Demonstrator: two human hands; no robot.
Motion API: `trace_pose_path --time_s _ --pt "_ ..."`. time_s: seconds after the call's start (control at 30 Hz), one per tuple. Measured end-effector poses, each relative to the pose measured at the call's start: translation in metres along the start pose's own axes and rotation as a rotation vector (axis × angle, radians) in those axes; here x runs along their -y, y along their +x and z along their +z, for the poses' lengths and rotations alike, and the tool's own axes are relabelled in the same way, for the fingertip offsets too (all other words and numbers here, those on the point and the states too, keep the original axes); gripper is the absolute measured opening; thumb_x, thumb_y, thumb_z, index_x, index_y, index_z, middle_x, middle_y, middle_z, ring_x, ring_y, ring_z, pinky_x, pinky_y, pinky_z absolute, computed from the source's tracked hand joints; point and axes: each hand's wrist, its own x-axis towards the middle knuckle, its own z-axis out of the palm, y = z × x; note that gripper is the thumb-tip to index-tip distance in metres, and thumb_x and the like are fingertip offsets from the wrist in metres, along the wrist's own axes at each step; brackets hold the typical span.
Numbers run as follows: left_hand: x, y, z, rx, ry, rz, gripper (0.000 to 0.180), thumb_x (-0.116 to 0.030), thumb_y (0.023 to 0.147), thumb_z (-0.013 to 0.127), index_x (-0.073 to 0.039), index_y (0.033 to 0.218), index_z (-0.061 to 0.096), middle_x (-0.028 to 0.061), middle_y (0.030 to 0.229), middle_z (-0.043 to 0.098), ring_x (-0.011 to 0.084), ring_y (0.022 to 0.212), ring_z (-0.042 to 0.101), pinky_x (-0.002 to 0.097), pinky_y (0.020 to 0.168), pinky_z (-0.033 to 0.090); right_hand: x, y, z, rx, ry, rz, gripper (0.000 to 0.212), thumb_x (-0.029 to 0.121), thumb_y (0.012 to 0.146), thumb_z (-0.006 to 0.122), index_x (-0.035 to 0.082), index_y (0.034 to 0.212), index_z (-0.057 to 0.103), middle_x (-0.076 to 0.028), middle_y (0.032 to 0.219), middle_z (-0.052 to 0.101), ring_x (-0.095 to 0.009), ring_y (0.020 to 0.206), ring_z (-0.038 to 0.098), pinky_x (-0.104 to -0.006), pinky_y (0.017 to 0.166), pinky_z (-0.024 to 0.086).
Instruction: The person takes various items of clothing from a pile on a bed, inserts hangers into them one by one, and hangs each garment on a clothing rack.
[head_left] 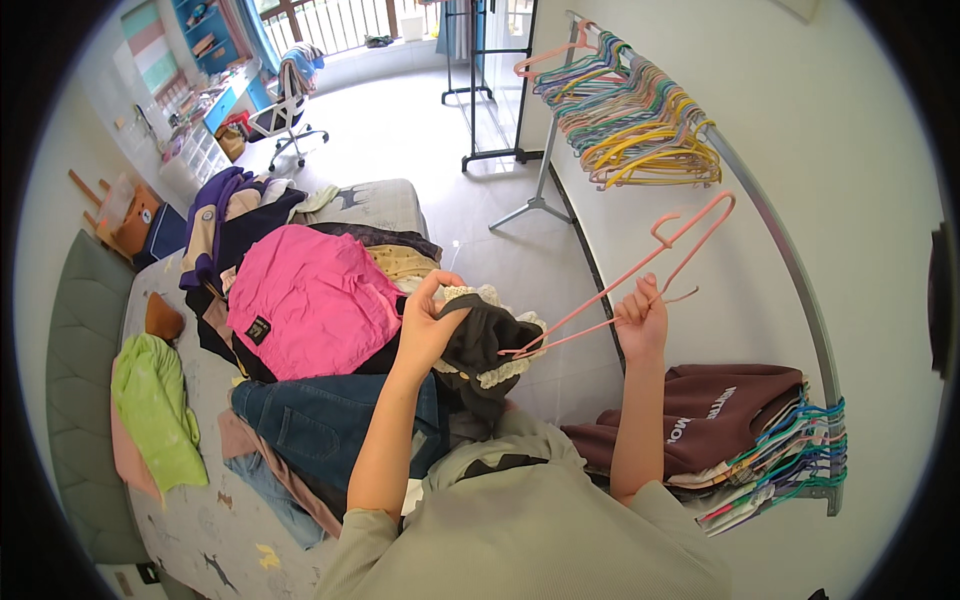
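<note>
My left hand (432,322) is closed on the collar of a dark garment with cream lace trim (482,338), held up before my chest. A pink clothes hanger (605,292) is in my right hand (641,318), its fingers wrapped round the lower bar. One end of the hanger reaches into the garment's neck opening; the other end points up and right toward the rack. The lower part of the garment hangs down and is partly hidden by my left arm and chest.
Left of me a bed holds piled clothes, among them a bright pink garment (315,300), dark jeans (320,420) and a lime-green garment (158,405). At right runs a metal clothes rack (775,215) with bunched hangers (630,120) and a hanging brown sweatshirt (690,415).
</note>
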Motion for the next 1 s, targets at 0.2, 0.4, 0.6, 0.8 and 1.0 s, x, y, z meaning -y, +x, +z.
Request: trace_pose_path --time_s 0.2,0.4,0.6,0.8,1.0 --pt "-0.008 -0.002 0.002 0.067 0.053 -0.057 0.017 0.002 0.081 0.058 -0.005 0.095 0.049 -0.005 0.061 0.054 -0.0021 0.052 0.044 0.0149 0.046 0.027 -0.005 0.005 0.001 -0.024 -0.031 -0.051 0.011 0.005 0.089 0.049 0.015 0.085 0.048 0.007 0.05 0.018 -0.005 0.042 0.015 -0.0229 0.043 0.016" --pt "-0.008 -0.003 0.006 0.024 0.003 -0.062 0.018 0.003 0.081 0.056 -0.004 0.096 0.05 -0.004 0.061 0.055 -0.0006 0.053 0.046 0.0151 0.047 0.032 -0.027 0.012 -0.006 0.026 -0.233 -0.043 0.007 0.004 0.086 0.051 0.01 0.084 0.049 0.008 0.053 0.021 -0.003 0.042 0.018 -0.0219 0.042 0.015" --pt "-0.013 -0.005 0.007 -0.121 -0.247 -0.096 0.019 0.004 0.081 0.05 -0.005 0.097 0.051 -0.0006 0.079 0.058 0.0051 0.069 0.056 0.0181 0.059 0.042 -0.063 0.006 -0.007 0.031 -0.359 -0.03 0.007 0.001 0.083 0.051 0.008 0.079 0.051 0.007 0.054 0.028 -0.002 0.043 0.022 -0.0215 0.041 0.015" --pt "-0.016 -0.008 0.002 -0.139 -0.101 -0.028 0.023 0.005 0.08 0.048 -0.006 0.1 0.053 -0.0005 0.085 0.058 0.0059 0.073 0.055 0.0193 0.063 0.044 -0.082 -0.006 -0.006 0.081 -0.596 -0.052 0.007 0.001 0.08 0.051 0.005 0.076 0.055 0.008 0.056 0.038 0.0 0.046 0.026 -0.0201 0.042 0.016" --pt "-0.021 -0.005 -0.001 -0.204 -0.081 0.001 0.026 0.007 0.08 0.045 -0.005 0.101 0.054 0.0018 0.085 0.061 0.0067 0.072 0.057 0.0192 0.061 0.044 -0.077 -0.01 0.002 0.024 -0.684 -0.087 0.011 -0.001 0.076 0.051 0.003 0.07 0.059 0.007 0.057 0.043 0.0 0.048 0.029 -0.02 0.044 0.019"
